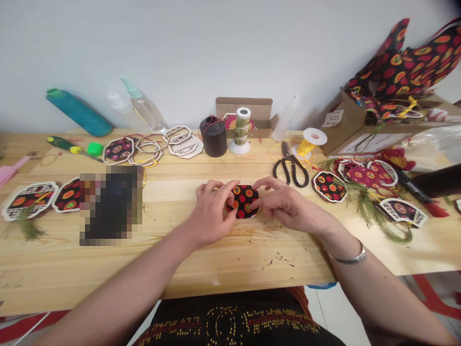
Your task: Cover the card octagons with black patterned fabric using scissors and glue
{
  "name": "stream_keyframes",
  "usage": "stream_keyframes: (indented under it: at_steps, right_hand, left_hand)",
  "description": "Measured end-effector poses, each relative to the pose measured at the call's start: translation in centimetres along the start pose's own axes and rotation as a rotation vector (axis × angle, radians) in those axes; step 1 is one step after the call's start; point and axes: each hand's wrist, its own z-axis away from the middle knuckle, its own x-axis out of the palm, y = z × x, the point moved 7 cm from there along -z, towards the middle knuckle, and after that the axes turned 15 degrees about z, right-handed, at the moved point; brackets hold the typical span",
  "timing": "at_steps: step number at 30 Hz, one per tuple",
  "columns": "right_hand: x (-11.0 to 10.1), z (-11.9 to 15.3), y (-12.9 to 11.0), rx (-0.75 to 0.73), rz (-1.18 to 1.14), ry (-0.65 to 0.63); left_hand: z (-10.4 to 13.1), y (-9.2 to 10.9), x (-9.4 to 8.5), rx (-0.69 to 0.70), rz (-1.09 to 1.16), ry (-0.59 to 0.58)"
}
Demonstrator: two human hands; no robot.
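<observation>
Between my hands, at the middle of the wooden table, is a small piece covered in black fabric with red and yellow flower patterns. My left hand grips its left edge, thumb at the bottom and fingers along the top. On the right side, my right hand pinches the piece's edge, its index finger bent over the upper corner. A pale rim shows under the lower right edge. The fingers cover both ends of the piece. Black-handled scissors lie just beyond my right hand.
A yellow thread spool, a black thread cone and a patterned ribbon roll stand behind. Framed fabric ornaments lie right, below a cardboard box. At left are a blurred dark object and a teal thread cone.
</observation>
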Motion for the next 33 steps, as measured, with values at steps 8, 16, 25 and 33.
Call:
stream_keyframes:
  at_steps: [8,16,25,33]
  right_hand:
    - [0.4,-0.1,0.0,-0.003,0.017,-0.002]
    - [0.4,0.0,0.3,0.004,0.063,0.01]
    - [0.8,0.0,0.6,0.029,0.123,0.007]
    - [0.1,0.2,2.2,0.11,0.18,0.134]
  left_hand:
    - [0.1,0.0,0.4,-0.005,0.007,-0.018]
    - [0.2,-0.1,0.2,-0.004,-0.01,0.004]
    - [0.1,-0.5,-0.3,-0.024,-0.057,0.073]
    - [0.0,-1.0,-1.1,-0.08,-0.08,0.183]
